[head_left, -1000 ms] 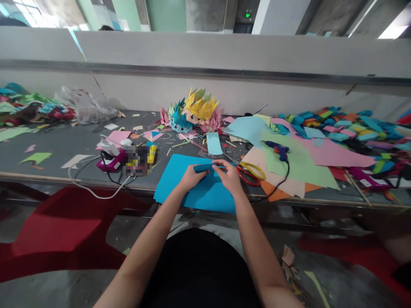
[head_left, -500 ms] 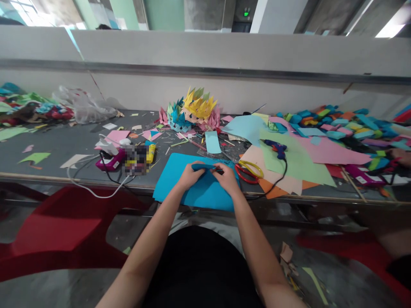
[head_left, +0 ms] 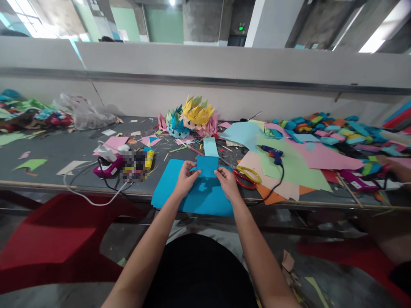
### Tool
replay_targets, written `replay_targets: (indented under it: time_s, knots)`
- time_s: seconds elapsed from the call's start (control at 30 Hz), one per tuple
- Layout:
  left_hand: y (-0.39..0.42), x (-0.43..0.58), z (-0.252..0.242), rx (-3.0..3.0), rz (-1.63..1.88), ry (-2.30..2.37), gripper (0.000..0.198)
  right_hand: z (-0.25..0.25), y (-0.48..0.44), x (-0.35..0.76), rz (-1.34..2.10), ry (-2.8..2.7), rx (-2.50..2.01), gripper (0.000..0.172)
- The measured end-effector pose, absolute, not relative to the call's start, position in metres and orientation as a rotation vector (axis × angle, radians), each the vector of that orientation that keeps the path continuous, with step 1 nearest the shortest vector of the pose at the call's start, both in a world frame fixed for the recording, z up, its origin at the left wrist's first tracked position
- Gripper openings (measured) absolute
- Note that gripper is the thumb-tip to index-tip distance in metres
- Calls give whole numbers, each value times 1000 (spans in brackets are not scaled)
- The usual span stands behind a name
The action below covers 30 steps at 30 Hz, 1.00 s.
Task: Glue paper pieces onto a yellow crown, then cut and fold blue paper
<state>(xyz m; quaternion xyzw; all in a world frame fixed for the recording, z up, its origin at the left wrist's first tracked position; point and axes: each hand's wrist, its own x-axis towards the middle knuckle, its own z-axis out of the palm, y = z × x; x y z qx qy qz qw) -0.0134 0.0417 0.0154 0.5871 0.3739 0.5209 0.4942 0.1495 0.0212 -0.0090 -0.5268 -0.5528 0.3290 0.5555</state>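
Between my hands I hold up a small blue piece of paper (head_left: pixel 207 166), its face turned toward me. My left hand (head_left: pixel 187 177) pinches its left edge, and my right hand (head_left: pixel 227 182) pinches its right edge. Beneath them a large blue sheet (head_left: pixel 205 199) lies at the table's front edge, with the shadow of my hands on it. Scissors with red and yellow handles (head_left: pixel 247 176) rest just right of my right hand. A light blue paper strip (head_left: pixel 210 146) lies beyond the held piece.
Folded-paper crowns (head_left: pixel 195 117) stand at the back. To the right are a blue glue gun (head_left: pixel 272 154) with a black cord, a green sheet (head_left: pixel 293 164) and a heap of folded paper pieces (head_left: pixel 334 128). A purple power strip (head_left: pixel 108 167) sits left. Another person's hand (head_left: pixel 398 171) shows far right.
The small blue paper, low and edge-on between my fingers before, now stands up with its flat face showing. My hands have moved slightly apart. The camera view has tilted up a little.
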Motion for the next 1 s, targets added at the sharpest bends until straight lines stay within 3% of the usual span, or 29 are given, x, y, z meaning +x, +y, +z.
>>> replay_targets:
  time_s: [0.13,0.3,0.57,0.73,1.0]
  knots:
    - [39,-15,18,1526,1152,925,16,-6,19,149,791,-1354,-1239,28]
    - [43,-14,15,1518,1065,989,27,2,15,144,760,-1445,-1273,30]
    - [45,-14,12,1427,1084,1006,33,4,-3,214,379,-1352,-1604,41]
    - [46,-15,11,1407,1064,1012,37,4,-5,261,314,-1465,-1868,31]
    - [44,-15,12,1417,1090,1030,40,12,6,250,365,-1619,-2015,30]
